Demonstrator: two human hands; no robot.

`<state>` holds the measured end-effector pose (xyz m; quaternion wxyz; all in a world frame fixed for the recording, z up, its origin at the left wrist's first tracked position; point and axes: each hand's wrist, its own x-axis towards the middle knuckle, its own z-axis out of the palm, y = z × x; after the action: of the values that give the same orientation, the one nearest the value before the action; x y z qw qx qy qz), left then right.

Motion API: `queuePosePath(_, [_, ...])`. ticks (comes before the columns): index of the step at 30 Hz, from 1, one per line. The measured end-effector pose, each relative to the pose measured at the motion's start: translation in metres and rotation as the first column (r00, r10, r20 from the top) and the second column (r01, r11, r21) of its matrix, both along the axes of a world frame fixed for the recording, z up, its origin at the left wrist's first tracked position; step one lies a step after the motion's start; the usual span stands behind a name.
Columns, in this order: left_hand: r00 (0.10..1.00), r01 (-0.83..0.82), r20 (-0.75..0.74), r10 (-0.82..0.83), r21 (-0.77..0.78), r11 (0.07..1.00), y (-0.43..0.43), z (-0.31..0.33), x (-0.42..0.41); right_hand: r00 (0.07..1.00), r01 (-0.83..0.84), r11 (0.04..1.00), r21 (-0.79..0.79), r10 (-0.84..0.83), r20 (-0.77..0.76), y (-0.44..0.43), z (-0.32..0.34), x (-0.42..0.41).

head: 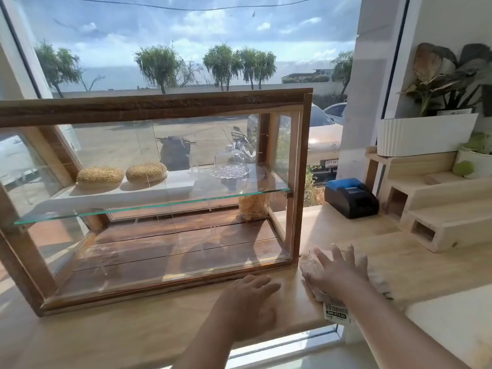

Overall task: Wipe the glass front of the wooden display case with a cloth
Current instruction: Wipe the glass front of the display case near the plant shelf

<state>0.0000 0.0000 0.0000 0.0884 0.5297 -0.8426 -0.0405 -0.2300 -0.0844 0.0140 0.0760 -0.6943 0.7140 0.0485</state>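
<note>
On counter (pixel 133 334), just right of display case (pixel 149 106): cloth (pixel 378 283) lying flat under right hand (pixel 335 275), fingers spread straight, pressing; left hand (pixel 250 302) relaxed, palm down by case's front corner, grasping nothing.

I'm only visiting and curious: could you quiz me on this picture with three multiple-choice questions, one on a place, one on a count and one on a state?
1. Where is the cloth?
A) on the glass shelf
B) draped over the planter
C) on the counter, right of the display case

2. How many buns lie on the white tray?
A) one
B) two
C) four

3. What is the right hand doing?
A) pressing flat on the cloth, fingers spread
B) gripping the receipt printer
C) lifting a bun

Answers: 1 C, the cloth lies on the wood by the case's right corner. 2 B, two seeded buns sit side by side. 3 A, its straight fingers cover the cloth.
</note>
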Motion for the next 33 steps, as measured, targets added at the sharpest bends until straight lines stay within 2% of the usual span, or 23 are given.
queuePosePath(3, [0.999, -0.008, 0.031, 0.009, -0.006, 1.0, -0.005, -0.008, 0.003, 0.998, 0.031, 1.0, 0.006, -0.03, -0.058, 0.0, -0.004, -0.002])
queuePosePath(7, [0.999, -0.028, 0.046, 0.028, 0.013, 1.0, -0.008, -0.019, 0.005, 0.995, 0.1, 0.995, 0.01, -0.1, 0.004, 0.003, -0.015, -0.006])
queuePosePath(14, [0.998, -0.045, 0.052, 0.046, -0.014, 0.999, -0.01, -0.022, 0.007, 0.995, 0.091, 0.988, -0.125, -0.085, 0.05, 0.001, -0.019, -0.007])
queuePosePath(22, [0.997, -0.038, 0.071, 0.039, -0.013, 0.999, 0.0, -0.012, 0.002, 0.994, 0.064, 0.924, -0.376, -0.025, 0.107, 0.014, -0.025, -0.005])
queuePosePath(25, [0.998, -0.018, 0.06, 0.025, -0.102, 0.995, 0.002, 0.006, 0.007, 0.99, 0.06, 0.903, -0.425, 0.0, 0.14, 0.021, -0.026, -0.004])
queuePosePath(28, [1.0, -0.011, 0.011, 0.015, -0.291, 0.957, 0.0, 0.033, 0.018, 0.99, -0.019, 0.898, -0.44, 0.078, 0.116, 0.031, -0.022, -0.004])
queuePosePath(31, [1.0, -0.02, -0.026, 0.007, -0.519, 0.854, -0.004, 0.072, 0.032, 0.987, -0.088, 0.846, -0.526, 0.147, 0.071, 0.04, -0.007, 0.0])
queuePosePath(33, [1.0, -0.015, -0.018, 0.005, -0.639, 0.769, -0.006, 0.104, 0.04, 0.97, -0.094, 0.78, -0.618, 0.212, 0.119, 0.044, 0.007, 0.004])
